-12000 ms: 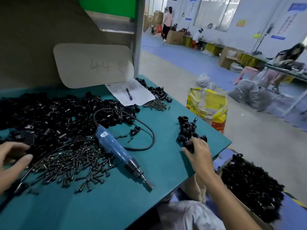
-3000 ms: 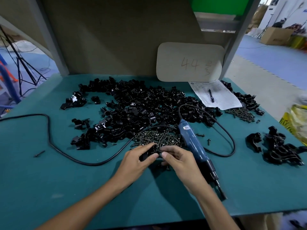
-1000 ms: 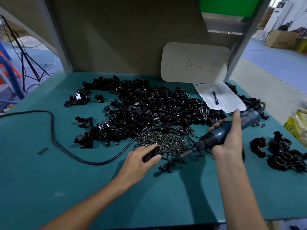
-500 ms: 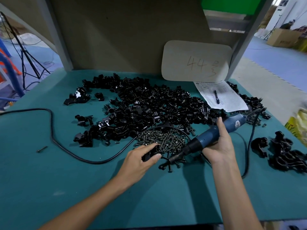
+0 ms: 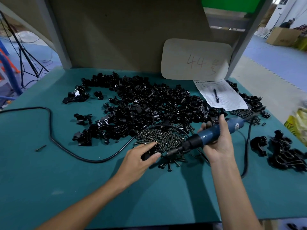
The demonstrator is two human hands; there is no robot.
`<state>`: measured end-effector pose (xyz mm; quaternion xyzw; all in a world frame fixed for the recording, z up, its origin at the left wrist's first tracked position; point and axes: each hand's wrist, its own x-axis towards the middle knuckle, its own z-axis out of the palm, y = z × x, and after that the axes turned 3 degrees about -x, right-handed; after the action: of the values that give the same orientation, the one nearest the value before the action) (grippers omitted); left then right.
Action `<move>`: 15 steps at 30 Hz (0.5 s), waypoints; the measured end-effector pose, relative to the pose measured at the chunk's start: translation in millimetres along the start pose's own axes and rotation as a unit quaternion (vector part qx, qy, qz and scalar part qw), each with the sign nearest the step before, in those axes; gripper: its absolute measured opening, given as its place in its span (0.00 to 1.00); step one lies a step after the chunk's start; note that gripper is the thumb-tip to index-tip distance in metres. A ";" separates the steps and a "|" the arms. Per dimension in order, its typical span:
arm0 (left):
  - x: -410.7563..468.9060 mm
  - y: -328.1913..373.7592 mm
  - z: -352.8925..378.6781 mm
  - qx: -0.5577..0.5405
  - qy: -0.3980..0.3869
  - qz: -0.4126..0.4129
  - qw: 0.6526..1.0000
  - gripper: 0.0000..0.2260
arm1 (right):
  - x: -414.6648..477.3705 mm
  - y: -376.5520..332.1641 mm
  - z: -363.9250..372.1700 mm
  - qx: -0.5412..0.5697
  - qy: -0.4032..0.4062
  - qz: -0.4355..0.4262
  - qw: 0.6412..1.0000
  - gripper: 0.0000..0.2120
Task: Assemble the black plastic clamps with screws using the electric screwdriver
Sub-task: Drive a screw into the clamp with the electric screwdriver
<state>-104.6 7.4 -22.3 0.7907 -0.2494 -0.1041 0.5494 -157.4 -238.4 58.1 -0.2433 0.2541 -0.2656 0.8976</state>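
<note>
Teal desk (image 5: pixel 49 188) heaped with black clamps (image 5: pixel 149 103) and screws (image 5: pixel 166 136). Pinching one clamp (image 5: pixel 149 152) by the screws in left grip (image 5: pixel 136 161), clasping electric screwdriver (image 5: pixel 211 134) in right grip (image 5: pixel 219 145). Keep bit (image 5: pixel 172 153) square, clamp pinned flat.

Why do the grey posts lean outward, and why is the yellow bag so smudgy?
Head view: the wide-angle lens bends straight lines, so the grey posts splay outward; the yellow bag at the right edge is smeared, probably motion blur; the screwdriver is soft at its rear too; the clamps pile is sharp.
</note>
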 end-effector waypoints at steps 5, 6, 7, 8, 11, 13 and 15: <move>-0.9 0.9 -0.5 -0.007 0.006 0.000 1.000 0.25 | 4.2 2.9 9.6 0.024 0.056 -0.041 0.997 0.14; -0.8 1.1 -0.4 -0.009 0.007 0.000 1.000 0.25 | 6.1 2.5 10.3 0.026 0.063 -0.054 0.996 0.14; -0.6 1.5 -0.3 -0.010 0.006 0.000 1.000 0.25 | 8.0 2.1 10.5 0.027 0.070 -0.066 0.995 0.14; -0.6 1.9 -0.2 -0.010 0.005 0.000 1.000 0.25 | 8.7 2.1 11.4 0.026 0.073 -0.073 0.994 0.15; -0.7 3.2 -0.5 -0.007 0.003 0.000 1.000 0.25 | 10.9 8.6 11.4 0.013 0.078 -0.082 0.994 0.15; -1.0 3.9 -0.9 -0.003 0.002 -0.002 1.000 0.24 | 11.1 15.2 11.7 0.000 0.080 -0.083 0.993 0.15; -0.9 3.5 -1.2 0.000 0.004 -0.005 1.000 0.23 | 12.6 20.4 11.3 -0.003 0.080 -0.082 0.993 0.14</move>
<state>-105.9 7.9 -18.7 0.7925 -0.2431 -0.1035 0.5496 -134.4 -227.5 50.9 -0.2440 0.3047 -0.3556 0.8492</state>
